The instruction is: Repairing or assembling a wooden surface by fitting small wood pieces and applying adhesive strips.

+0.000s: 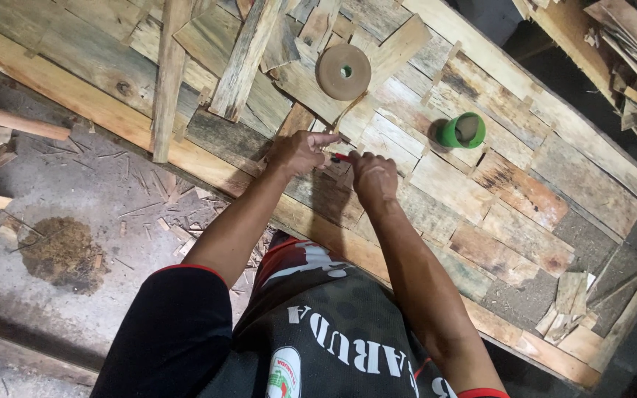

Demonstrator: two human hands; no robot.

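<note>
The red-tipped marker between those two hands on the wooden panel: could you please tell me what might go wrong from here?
1. The left hand holds a small wood piece right beside the red-tipped marker in the right hand; the piece might shift and spoil the mark.
2. The green cup stands open close by; an elbow could tip it.
3. Loose offcuts lie on the patchwork panel and could slide off.

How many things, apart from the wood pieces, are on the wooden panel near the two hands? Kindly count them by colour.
Brown: 1, the flat round brown tape roll
Green: 1, the green plastic cup
Red: 1, the thin red pencil-like tool, between the left hand and the right hand
Total: 3
</note>
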